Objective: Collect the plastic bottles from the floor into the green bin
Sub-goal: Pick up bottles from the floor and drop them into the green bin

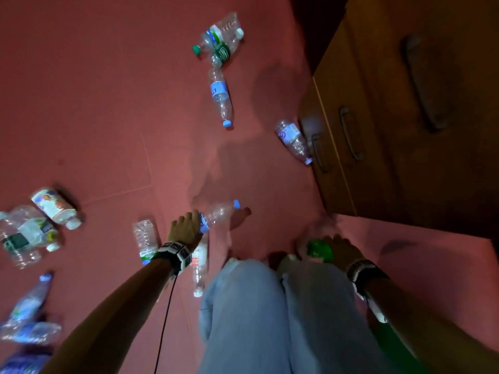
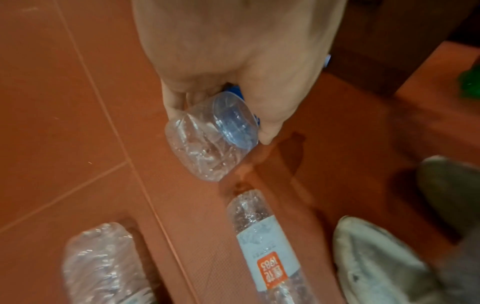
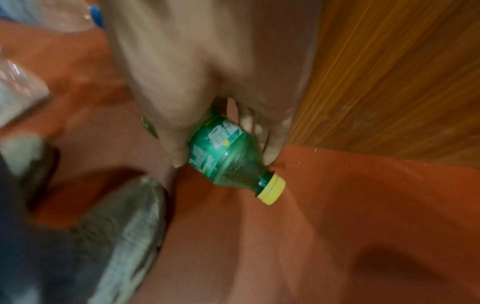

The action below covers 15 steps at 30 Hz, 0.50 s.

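1. Our left hand (image 1: pixel 185 228) was curled round a clear bottle (image 1: pixel 218 215); our right hand (image 3: pixel 207 86) clasped a green bottle (image 3: pixel 228 156) beside the cabinet (image 1: pixel 405 117).
2. We judged firm mid-body grips best, lest the crumpled plastic slip.
3. Both bottles looked empty; no green bin was in view, and other bottles littered the floor (image 1: pixel 94 103).

A glossy, crinkled clear plastic bottle (image 2: pixel 207 135) and a shiny green plastic bottle (image 3: pixel 226 156) were seen over a matt, finely textured red floor (image 2: pixel 64 102); grained, satin-finished wood was shown by the cabinet (image 3: pixel 389 82).
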Each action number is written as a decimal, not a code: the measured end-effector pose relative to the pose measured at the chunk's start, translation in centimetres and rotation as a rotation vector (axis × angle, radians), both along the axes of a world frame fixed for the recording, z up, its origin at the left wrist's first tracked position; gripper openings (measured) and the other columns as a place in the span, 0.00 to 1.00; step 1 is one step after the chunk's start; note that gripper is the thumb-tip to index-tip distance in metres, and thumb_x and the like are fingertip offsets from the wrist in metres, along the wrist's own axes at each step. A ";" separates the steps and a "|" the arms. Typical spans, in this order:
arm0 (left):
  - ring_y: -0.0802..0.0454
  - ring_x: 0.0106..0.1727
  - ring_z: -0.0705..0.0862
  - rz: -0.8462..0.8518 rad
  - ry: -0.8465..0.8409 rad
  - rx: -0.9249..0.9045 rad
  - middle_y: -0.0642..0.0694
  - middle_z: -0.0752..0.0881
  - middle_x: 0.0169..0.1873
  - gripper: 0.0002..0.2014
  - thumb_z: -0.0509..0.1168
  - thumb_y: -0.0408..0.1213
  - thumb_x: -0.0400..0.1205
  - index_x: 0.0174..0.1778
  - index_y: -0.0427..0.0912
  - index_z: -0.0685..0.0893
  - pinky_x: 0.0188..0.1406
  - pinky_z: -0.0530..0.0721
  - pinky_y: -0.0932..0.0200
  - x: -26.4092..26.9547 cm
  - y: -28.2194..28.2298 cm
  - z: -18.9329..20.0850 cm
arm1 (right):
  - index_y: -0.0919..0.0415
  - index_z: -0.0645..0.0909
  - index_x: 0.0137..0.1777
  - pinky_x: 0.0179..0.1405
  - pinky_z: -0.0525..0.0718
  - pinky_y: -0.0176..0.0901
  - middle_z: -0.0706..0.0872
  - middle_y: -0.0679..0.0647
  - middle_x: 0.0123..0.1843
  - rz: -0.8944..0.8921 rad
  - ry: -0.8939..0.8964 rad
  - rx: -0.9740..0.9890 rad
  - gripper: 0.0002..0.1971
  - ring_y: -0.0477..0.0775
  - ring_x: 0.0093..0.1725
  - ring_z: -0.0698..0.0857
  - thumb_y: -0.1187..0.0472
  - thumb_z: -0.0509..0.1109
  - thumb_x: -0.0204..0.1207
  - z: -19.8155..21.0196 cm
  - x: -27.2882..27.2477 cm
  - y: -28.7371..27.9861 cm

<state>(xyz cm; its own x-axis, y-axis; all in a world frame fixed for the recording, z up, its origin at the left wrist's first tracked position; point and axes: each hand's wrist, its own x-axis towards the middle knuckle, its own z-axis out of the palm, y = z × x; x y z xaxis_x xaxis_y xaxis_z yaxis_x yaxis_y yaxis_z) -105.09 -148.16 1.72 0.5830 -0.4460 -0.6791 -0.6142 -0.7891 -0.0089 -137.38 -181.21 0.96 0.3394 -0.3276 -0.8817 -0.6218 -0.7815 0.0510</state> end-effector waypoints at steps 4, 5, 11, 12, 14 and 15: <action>0.37 0.60 0.83 -0.018 -0.013 -0.044 0.41 0.81 0.61 0.28 0.70 0.50 0.81 0.71 0.40 0.70 0.57 0.83 0.43 -0.4 0.1 11.9 | 0.53 0.69 0.76 0.61 0.84 0.58 0.78 0.59 0.64 -0.130 -0.078 0.079 0.35 0.66 0.63 0.83 0.44 0.73 0.71 10.2 1.5 0.8; 0.37 0.60 0.83 -0.005 -0.015 -0.056 0.41 0.81 0.61 0.29 0.71 0.49 0.80 0.72 0.39 0.70 0.56 0.84 0.42 -0.5 0.1 15.2 | 0.53 0.70 0.74 0.60 0.85 0.58 0.79 0.60 0.63 -0.164 -0.095 0.084 0.34 0.66 0.62 0.83 0.44 0.74 0.70 13.5 2.0 1.2; 0.37 0.58 0.82 0.011 0.008 -0.164 0.39 0.81 0.61 0.33 0.72 0.48 0.79 0.76 0.38 0.69 0.54 0.84 0.41 -1.4 -1.1 37.0 | 0.57 0.77 0.73 0.61 0.84 0.52 0.86 0.64 0.63 -0.542 -0.345 0.123 0.43 0.67 0.63 0.87 0.34 0.75 0.59 34.6 3.8 3.0; 0.36 0.58 0.82 0.029 0.020 -0.210 0.39 0.80 0.61 0.33 0.72 0.48 0.79 0.76 0.38 0.69 0.53 0.83 0.41 -1.6 -1.4 40.3 | 0.57 0.78 0.71 0.59 0.84 0.50 0.88 0.64 0.61 -0.622 -0.398 0.132 0.43 0.66 0.61 0.88 0.35 0.77 0.58 37.5 3.9 3.3; 0.34 0.57 0.82 0.039 0.043 -0.297 0.38 0.80 0.60 0.34 0.72 0.49 0.79 0.76 0.36 0.70 0.50 0.82 0.42 -2.2 -2.4 46.2 | 0.57 0.79 0.71 0.54 0.84 0.45 0.90 0.59 0.58 -0.721 -0.490 0.159 0.39 0.61 0.56 0.90 0.42 0.82 0.61 44.6 4.7 3.6; 0.35 0.56 0.82 0.056 0.066 -0.339 0.38 0.80 0.59 0.34 0.72 0.50 0.79 0.76 0.36 0.70 0.48 0.82 0.43 -2.7 -3.1 49.1 | 0.54 0.79 0.70 0.49 0.82 0.42 0.91 0.54 0.54 -0.786 -0.527 0.199 0.36 0.57 0.51 0.90 0.45 0.83 0.62 48.0 5.0 3.8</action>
